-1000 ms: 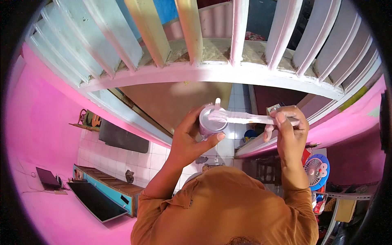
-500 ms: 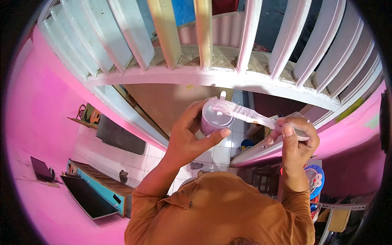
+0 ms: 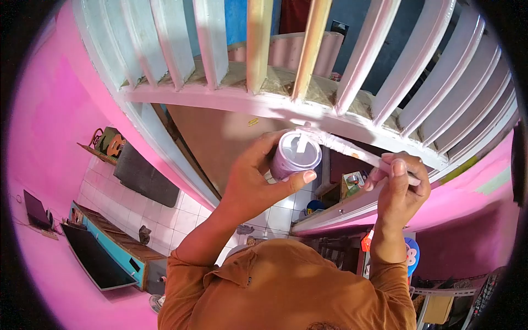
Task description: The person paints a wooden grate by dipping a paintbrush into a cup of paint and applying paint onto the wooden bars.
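My left hand is wrapped around a small paint cup, thumb on the near side and fingers behind. Inside the cup is pale, pinkish-white paint, with a white stick-like piece showing in it. In my right hand is the handle of a paintbrush, pinched between thumb and fingers. Its paint-coated bristles are at the cup's far rim; whether they touch it I cannot tell. Just beyond, a pale crossbar carries a row of upright slats, two of them cream-yellow.
Pink walls rise on both sides. Below lies a white tiled floor with a dark mat. At lower left are a flat television and a blue-and-brown cabinet. A brown door panel stands under the crossbar.
The brush has lifted from inside the cup to its far rim, its bristles now nearer the crossbar. My view has turned, so the slats sit farther right. Both hands keep their hold.
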Demonstrator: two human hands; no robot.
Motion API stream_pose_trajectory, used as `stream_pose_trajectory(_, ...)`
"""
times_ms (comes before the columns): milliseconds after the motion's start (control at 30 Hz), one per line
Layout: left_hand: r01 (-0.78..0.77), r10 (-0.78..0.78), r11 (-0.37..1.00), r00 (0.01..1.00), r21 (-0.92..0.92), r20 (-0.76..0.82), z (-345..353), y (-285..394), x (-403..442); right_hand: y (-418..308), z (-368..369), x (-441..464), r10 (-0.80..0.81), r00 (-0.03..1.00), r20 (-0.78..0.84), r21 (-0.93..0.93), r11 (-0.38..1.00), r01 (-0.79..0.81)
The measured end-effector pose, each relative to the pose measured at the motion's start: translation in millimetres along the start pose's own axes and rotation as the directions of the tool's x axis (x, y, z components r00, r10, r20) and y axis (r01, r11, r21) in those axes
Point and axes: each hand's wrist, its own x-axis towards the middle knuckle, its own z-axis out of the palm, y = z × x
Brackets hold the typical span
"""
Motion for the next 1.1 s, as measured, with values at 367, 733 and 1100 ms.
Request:
stream_pose_trajectory(367,0.083,-0.081,0.993,0.996,0.079,-0.028,-12.8,-19.0,-6.7,7.7,24.8,30.7,-0.097,0.993,-0.064,-0.206,0.975,0.082)
stream_pose_trajectory(733,0.130,-0.127,0.990,0.990,0.058,-0.055,-26.2,-46.1,-34.2,-13.3,38.2,62.7,-0.364,0.928,-0.074,-0.304,0.895,0.327)
stream_pose_trajectory(1100,0.213,-0.209,0.975,0.976,0.060,-0.066,-31.1,-48.2,-49.6,-12.6,41.4,59.2,-0.398,0.908,0.129,-0.483,0.775,0.408)
